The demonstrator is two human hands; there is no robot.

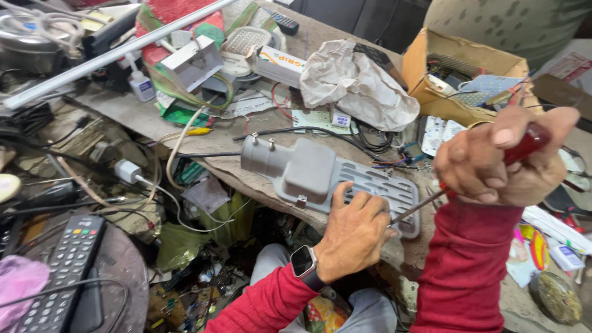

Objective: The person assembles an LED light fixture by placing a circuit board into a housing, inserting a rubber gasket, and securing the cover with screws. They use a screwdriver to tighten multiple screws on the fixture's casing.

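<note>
Grey ribbed lamp housing (327, 176) | left hand (354, 231) pressing its edge | right hand (493, 163) fisted round red-handled screwdriver (475, 176) | crumpled cloth (354, 83), cardboard box (425, 68) behind

A worn, dusty grey work surface (154, 120) ran across the scene, crowded to its far edge. A long white tube light (117, 52) lay slanting over its far left corner. Near the far right corner stood an open brown cardboard box (431, 92). A crumpled white cloth (357, 83) lay mid-surface. Below the near edge, the littered floor (197, 290) held scraps. Daylight was even.
</note>
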